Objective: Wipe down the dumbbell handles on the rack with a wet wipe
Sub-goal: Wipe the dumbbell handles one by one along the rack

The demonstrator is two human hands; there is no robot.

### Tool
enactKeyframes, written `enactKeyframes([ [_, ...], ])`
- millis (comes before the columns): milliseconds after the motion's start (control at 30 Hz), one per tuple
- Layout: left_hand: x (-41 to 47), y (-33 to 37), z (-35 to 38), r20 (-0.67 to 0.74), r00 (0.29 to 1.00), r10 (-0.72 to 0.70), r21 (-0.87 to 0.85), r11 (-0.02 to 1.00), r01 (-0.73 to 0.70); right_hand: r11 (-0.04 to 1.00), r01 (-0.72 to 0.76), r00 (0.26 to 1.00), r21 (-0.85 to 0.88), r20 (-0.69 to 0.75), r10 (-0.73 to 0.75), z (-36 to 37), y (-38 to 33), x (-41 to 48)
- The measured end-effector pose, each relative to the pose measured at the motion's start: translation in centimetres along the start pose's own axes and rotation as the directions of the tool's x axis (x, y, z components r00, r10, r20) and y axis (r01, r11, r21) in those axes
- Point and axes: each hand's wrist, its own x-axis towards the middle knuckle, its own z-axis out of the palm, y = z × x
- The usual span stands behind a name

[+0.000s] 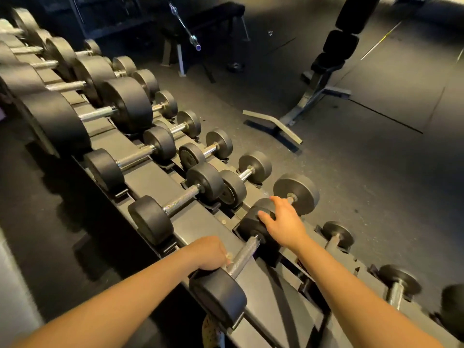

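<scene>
A two-tier black rack (155, 182) holds rows of black round-headed dumbbells with steel handles. My left hand (209, 252) is closed around the knurled handle (244, 254) of the nearest upper-tier dumbbell, close to its near head (218, 295). A small pale scrap (227, 256) shows at my fingers; I cannot tell whether it is the wet wipe. My right hand (283, 223) lies palm down on a lower-tier dumbbell, covering its handle between the near head (253, 222) and the far head (297, 190). Its thumb is spread and no wipe shows in it.
Bigger dumbbells (125, 104) fill the upper tier toward the far left. Small dumbbells (337, 234) sit on the lower tier to my right. An adjustable bench (324, 71) and a flat bench (200, 18) stand on the dark rubber floor (364, 159) beyond.
</scene>
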Motion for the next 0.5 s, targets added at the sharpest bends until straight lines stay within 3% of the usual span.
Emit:
enactKeyframes([
  [67, 0.2, 0.2, -0.3, 0.041, 0.999, 0.006, 0.025, 1.000, -0.007, 0.997, -0.049, 0.995, 0.067, 0.094, 0.043, 1.5, 0.5, 1.0],
  [200, 1.6, -0.9, 0.6, -0.040, 0.999, 0.003, -0.176, 0.984, -0.010, 0.997, -0.004, 1.000, 0.071, -0.010, 0.004, 2.9, 1.2, 1.3],
  [333, 2.1, -0.1, 0.0, 0.004, 0.998, 0.055, -0.174, 0.983, -0.053, 0.998, 0.004, 1.000, 0.060, -0.027, -0.003, 2.9, 1.3, 1.1],
  [433, 2.1, 0.6, -1.9, 0.259, 0.966, -0.026, -0.073, 0.996, 0.047, 0.998, 0.016, 0.999, 0.056, -0.045, -0.014, 2.9, 1.2, 0.9],
  [500, 1.6, 0.2, -2.9, 0.379, 0.923, 0.058, 0.007, 0.998, -0.065, 0.998, 0.015, 0.999, 0.054, -0.050, -0.012, 3.1, 1.3, 1.0],
])
